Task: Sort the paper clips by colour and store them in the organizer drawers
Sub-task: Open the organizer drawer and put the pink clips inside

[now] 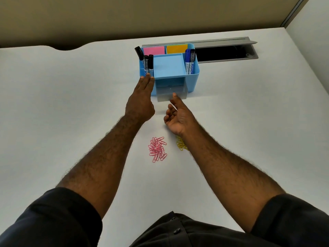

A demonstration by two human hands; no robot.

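A light blue desk organizer stands at the back of the white desk. Its clear drawer is pulled out toward me. My left hand lies flat, fingers together, against the organizer's left front. My right hand is palm up with fingers apart, one fingertip touching the drawer's front edge. A heap of pink paper clips lies on the desk between my forearms. A heap of yellow paper clips sits to its right, partly hidden under my right wrist.
The organizer holds black markers on its left, blue markers on its right, and pink and yellow sticky notes at the back. An open grey cable hatch lies behind it to the right.
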